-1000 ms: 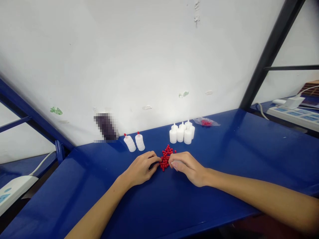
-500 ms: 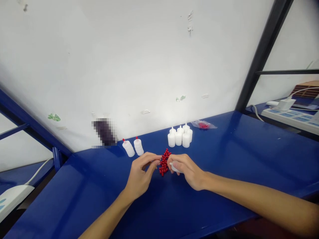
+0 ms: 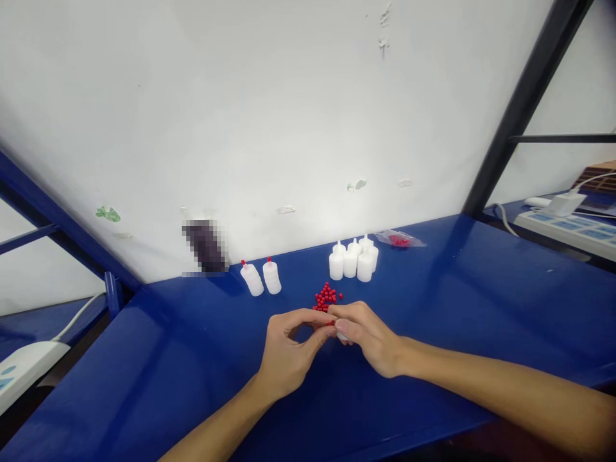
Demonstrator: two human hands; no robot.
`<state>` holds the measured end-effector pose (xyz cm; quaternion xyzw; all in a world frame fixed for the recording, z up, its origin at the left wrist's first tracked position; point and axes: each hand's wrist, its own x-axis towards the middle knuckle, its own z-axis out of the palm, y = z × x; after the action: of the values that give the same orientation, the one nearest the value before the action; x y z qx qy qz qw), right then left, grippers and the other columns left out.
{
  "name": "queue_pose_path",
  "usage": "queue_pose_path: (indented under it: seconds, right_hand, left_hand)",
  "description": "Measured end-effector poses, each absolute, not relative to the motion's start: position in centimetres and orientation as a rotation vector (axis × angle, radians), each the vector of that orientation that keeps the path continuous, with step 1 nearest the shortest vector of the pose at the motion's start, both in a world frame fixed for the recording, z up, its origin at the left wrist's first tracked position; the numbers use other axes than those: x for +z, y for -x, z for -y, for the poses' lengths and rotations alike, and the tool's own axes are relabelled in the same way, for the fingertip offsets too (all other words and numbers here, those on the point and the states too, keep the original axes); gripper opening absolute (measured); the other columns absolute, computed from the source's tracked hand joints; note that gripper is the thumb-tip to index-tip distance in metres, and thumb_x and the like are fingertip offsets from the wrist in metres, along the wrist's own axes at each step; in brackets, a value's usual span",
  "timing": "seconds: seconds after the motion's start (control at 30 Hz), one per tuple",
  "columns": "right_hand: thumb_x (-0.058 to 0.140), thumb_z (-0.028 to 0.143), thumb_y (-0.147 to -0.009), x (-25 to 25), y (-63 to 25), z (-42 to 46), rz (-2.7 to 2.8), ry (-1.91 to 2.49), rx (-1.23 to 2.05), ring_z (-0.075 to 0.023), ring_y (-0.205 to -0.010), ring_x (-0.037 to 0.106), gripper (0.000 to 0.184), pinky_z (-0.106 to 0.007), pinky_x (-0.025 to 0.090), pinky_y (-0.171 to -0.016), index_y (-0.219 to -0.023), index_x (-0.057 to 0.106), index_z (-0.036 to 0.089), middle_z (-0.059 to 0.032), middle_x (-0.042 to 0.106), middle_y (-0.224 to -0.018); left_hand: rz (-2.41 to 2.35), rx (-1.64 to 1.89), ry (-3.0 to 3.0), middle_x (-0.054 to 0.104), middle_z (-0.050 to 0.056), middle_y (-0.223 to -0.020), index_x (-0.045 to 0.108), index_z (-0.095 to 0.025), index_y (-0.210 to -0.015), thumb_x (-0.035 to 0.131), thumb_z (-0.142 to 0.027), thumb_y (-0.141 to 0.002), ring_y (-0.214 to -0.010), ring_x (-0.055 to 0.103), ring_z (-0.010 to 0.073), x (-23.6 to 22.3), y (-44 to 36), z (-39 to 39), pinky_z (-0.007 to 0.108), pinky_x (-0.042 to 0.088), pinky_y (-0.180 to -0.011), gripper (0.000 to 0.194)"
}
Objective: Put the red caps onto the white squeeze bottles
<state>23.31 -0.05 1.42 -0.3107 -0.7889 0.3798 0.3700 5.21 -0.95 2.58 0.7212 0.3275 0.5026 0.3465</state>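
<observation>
My right hand (image 3: pixel 366 337) is closed round a small white bottle (image 3: pixel 342 335), mostly hidden by the fingers. My left hand (image 3: pixel 290 350) pinches a small red cap (image 3: pixel 332 323) with thumb and forefinger, right against the bottle's tip. Both hands hover just above the blue table (image 3: pixel 457 308). Just beyond them lies a pile of red caps (image 3: pixel 326 297). Several uncapped white bottles (image 3: pixel 353 258) stand in a cluster behind the pile. Two bottles with red caps (image 3: pixel 262 277) stand to the left.
A clear plastic bag with red caps (image 3: pixel 399 239) lies by the white wall. A black frame post (image 3: pixel 520 109) rises at the right. Power strips lie at the far right (image 3: pixel 568 224) and lower left (image 3: pixel 24 372).
Both hands have drawn back from the red cap pile toward me and lifted. The left hand has picked a cap from the pile and brought it to the bottle in the right hand.
</observation>
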Motion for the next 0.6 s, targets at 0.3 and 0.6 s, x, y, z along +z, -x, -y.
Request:
queue_pose_path:
  seconds: [0.3, 0.6]
  right_hand:
    - [0.033, 0.062, -0.097, 1.65, -23.7, 0.15, 2.135, 0.842, 0.931, -0.0115, -0.057, 0.041, 0.058, -0.024, 0.033, -0.056, -0.081, 0.063, 0.015, 0.0017, 0.046, -0.062]
    - [0.032, 0.062, -0.096, 1.45, -23.44, 0.14, 2.113, 0.801, 0.889, -0.0098, -0.054, 0.038, 0.054, -0.024, 0.029, -0.053, -0.075, 0.052, 0.017, 0.0037, 0.042, -0.061]
  left_hand:
    - [-0.857, 1.229, -2.045, 0.062, 0.005, -0.079, 0.073, -0.018, -0.082, 0.07, -0.024, -0.083, -0.067, 0.056, 0.0131, 2.3, -5.43, 1.14, 0.025, 0.048, -0.06, 0.007]
    - [-0.827, 1.162, -2.216, 0.062, 0.003, -0.075, 0.068, -0.017, -0.084, 0.061, -0.023, -0.09, -0.067, 0.056, 0.0124, 2.55, -4.85, 0.76, 0.024, 0.046, -0.064, 0.011]
